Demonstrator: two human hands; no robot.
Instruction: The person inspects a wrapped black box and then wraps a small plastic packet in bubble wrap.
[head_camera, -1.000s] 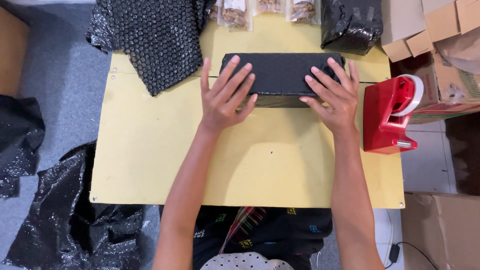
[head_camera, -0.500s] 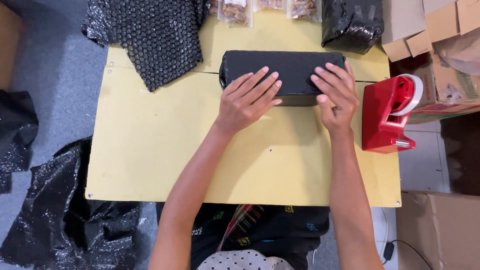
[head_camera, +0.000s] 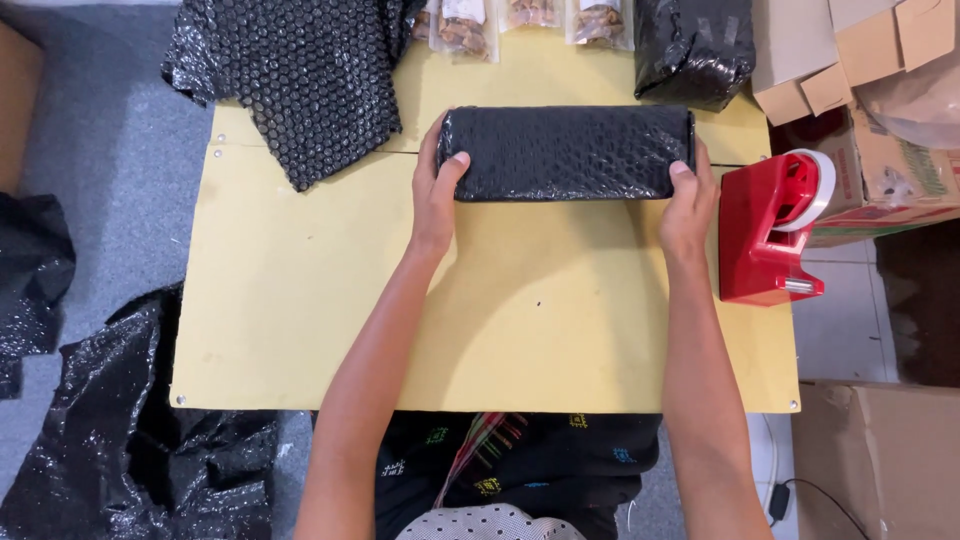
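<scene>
The bubble-wrapped parcel (head_camera: 568, 152), a long block in black bubble wrap, lay across the upper middle of the yellow surface (head_camera: 300, 300). The left hand (head_camera: 436, 195) clasped its left end, thumb on top, and the right hand (head_camera: 688, 205) clasped its right end likewise, so each grip was closed on the parcel.

The likeliest trouble, as I judged it, was the glossy wrap slipping under the thumbs, since both holds sat only on the very ends; no tape was visible on the top face, so a slack flap might have sprung open. The red tape dispenser (head_camera: 770, 230) stood just beside the right hand, and a sideways shift could have knocked it toward the right edge of the surface.

Counted: one held parcel; one second dark wrapped bundle (head_camera: 695, 50) at the upper right; one loose sheet of black bubble wrap (head_camera: 290, 75) at the upper left; three clear packets (head_camera: 530, 15) partly cut off along the top edge; one dispenser; black wrap (head_camera: 120, 450) heaped on the floor at the lower left.
</scene>
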